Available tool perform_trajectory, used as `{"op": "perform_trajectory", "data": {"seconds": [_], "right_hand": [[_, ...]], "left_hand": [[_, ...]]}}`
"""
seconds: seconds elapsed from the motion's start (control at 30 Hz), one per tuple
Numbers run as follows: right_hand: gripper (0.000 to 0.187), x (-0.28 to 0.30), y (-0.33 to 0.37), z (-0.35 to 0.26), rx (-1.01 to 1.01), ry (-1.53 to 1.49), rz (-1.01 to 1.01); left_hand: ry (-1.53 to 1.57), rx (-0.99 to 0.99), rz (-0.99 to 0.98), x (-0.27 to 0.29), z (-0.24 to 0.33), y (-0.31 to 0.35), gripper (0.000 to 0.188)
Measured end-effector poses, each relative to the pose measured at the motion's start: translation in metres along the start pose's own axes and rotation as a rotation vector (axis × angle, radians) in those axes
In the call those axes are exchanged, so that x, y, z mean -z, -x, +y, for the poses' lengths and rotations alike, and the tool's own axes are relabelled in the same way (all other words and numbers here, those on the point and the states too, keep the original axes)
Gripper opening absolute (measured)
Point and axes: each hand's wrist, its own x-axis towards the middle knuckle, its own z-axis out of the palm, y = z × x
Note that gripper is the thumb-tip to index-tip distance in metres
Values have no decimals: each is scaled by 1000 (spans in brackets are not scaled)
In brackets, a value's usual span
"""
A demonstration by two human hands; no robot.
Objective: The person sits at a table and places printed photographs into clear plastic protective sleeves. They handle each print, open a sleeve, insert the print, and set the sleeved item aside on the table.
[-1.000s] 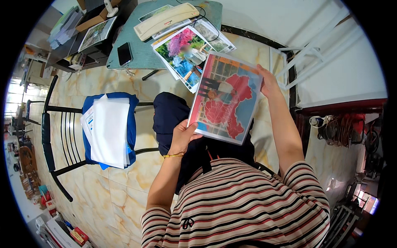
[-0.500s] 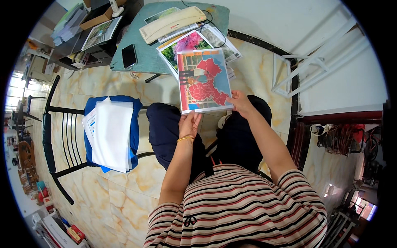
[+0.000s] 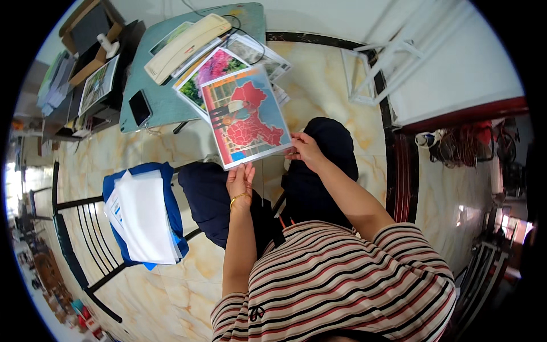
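A picture sheet (image 3: 249,114), printed with a red map on a blue and orange ground and edged in clear or white film, is held over my knees. My left hand (image 3: 241,181) pinches its near edge by the left corner, a gold bangle on the wrist. At the near right corner, my right hand (image 3: 305,151) grips the sheet with fingers partly under it. The sheet's far end overlaps a photo of pink blossoms (image 3: 213,68) on the green table (image 3: 134,74). Behind these lies a long cream laminator (image 3: 188,48) with a dark cable.
A black phone (image 3: 139,108) rests at the table's left corner. On my left, a black metal chair (image 3: 94,228) with a blue seat cover bears white sheets or film pouches (image 3: 147,216). White metal frames (image 3: 370,74) lean at the right wall. A dark shelf holds papers and an open box (image 3: 80,34).
The whole view has turned, so table, chair and sheet appear further left and tilted. Both hands keep their hold on the picture sheet.
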Motion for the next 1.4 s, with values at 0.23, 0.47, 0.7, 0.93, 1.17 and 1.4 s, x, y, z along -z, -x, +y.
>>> {"op": "perform_trajectory", "data": {"seconds": [0.23, 0.47, 0.7, 0.93, 1.17, 1.4], "right_hand": [[27, 5, 6, -3, -54, -100, -58], [22, 0, -3, -1, -63, -66, -141], [21, -14, -4, -37, 67, 180, -48], [23, 4, 29, -70, 196, 237, -98], [22, 21, 67, -91, 192, 204, -196], [21, 33, 85, -93, 248, 158, -217]], "left_hand": [[-25, 43, -19, -4, -3, 0, 18], [-19, 31, 7, -13, 1, 6, 23], [-346, 300, -134, -7, 17, 61, 32], [-480, -243, -237, -10, 78, 76, 20], [-440, -579, -136, -84, 158, -5, 35], [-232, -160, -574, -160, 182, -11, 24]]}}
